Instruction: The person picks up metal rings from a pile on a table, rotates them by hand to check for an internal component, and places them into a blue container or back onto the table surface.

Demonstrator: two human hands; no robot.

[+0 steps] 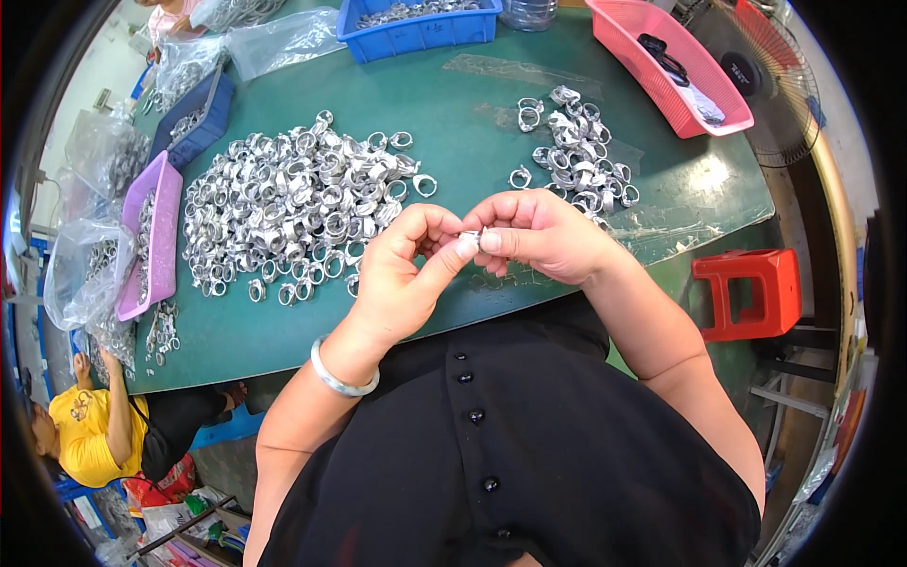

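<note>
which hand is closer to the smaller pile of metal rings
Right. The right hand sits just below the smaller pile of metal rings, nearly touching it; the left hand is farther left.

Workshop: metal ring heaps (293,203), sorting trays (666,61)

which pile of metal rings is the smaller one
The smaller pile of metal rings lies on the right, beyond the right hand; the big heap spreads left of centre.

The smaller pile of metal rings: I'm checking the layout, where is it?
In the head view, the smaller pile of metal rings lies on the green table, right of the big pile, beyond the right hand.
</note>
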